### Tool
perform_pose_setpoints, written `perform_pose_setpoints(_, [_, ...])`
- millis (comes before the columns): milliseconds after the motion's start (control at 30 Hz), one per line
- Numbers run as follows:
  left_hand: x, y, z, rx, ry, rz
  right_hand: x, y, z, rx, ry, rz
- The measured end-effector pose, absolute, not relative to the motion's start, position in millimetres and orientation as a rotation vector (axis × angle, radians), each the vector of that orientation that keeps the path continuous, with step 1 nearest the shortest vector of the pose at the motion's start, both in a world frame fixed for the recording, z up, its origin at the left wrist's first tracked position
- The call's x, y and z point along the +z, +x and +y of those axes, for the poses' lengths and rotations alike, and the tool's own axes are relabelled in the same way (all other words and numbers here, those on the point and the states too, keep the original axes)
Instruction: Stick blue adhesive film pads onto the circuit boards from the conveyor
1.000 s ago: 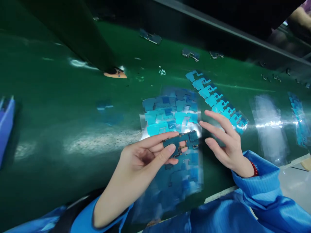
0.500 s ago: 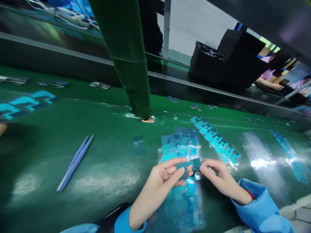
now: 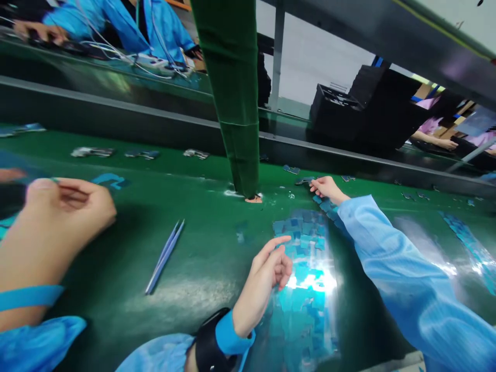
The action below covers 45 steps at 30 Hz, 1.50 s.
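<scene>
My right hand reaches forward to the far side of the green work surface. Its fingertips pinch the end of a small dark circuit board, which is at or just above the surface. My left hand hovers with nothing in it, index finger stretched out and the other fingers loosely curled. Beside and partly beneath it lies a shiny clear sheet covered in blue film pieces. A strip of blue cut-outs is partly hidden by my right sleeve.
Bluish tweezers lie on the left. Several circuit boards line the far side. A green-wrapped post stands in the middle. A co-worker's hand is at far left. Black trays are stacked beyond the rail.
My right hand has moved from beside my left hand to the far side, now with a board in its fingers. My left hand no longer holds a board. A co-worker's hand has come in at left.
</scene>
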<state>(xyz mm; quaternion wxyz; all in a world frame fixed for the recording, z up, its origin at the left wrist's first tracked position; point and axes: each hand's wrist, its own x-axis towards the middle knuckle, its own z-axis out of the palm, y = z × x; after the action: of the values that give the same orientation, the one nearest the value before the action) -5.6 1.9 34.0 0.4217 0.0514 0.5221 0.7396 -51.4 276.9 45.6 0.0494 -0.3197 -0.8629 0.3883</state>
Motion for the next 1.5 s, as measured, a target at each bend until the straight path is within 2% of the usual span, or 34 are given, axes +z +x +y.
perform_pose_setpoints(167, [33.7,-11.9,0.8,1.943,0.083,1.312,57.6,-21.8,274.2,0.838,-0.814,-2.745])
perform_pose_setpoints(300, [35.9,-12.6,1.5,1.930,0.037,1.328,57.9,49.1,225.3,0.801,-0.483,-2.883])
perform_pose_setpoints(367, [37.3,-11.2,1.6,1.927,0.035,1.320,48.5,85.8,197.7,0.804,-0.172,-3.004])
perform_pose_setpoints(433, [37.7,-10.1,1.9,1.932,0.042,1.323,34.4,113.9,179.0,0.749,-0.046,-3.101])
perform_pose_setpoints(600, [32.7,-10.6,2.8,1.966,0.078,1.450,8.9,131.2,173.1,0.739,-0.048,-2.953])
perform_pose_setpoints(700, [29.5,-9.7,1.9,1.902,0.195,1.635,15.3,124.5,175.3,0.820,-0.030,-2.799])
perform_pose_setpoints(800, [30.7,-6.3,0.2,1.679,0.538,1.814,30.5,121.7,173.4,0.810,0.019,-2.793])
perform_pose_setpoints(900, [34.8,-3.8,-0.7,1.558,0.686,1.770,41.5,123.1,173.0,0.748,0.110,-2.830])
perform_pose_setpoints(1200, [40.5,0.3,-3.5,1.562,0.720,1.787,49.8,125.2,174.4,0.654,0.156,-2.995])
perform_pose_setpoints(1500, [39.0,-0.8,-0.7,1.605,0.482,1.642,37.4,126.7,174.2,0.836,0.007,-2.811])
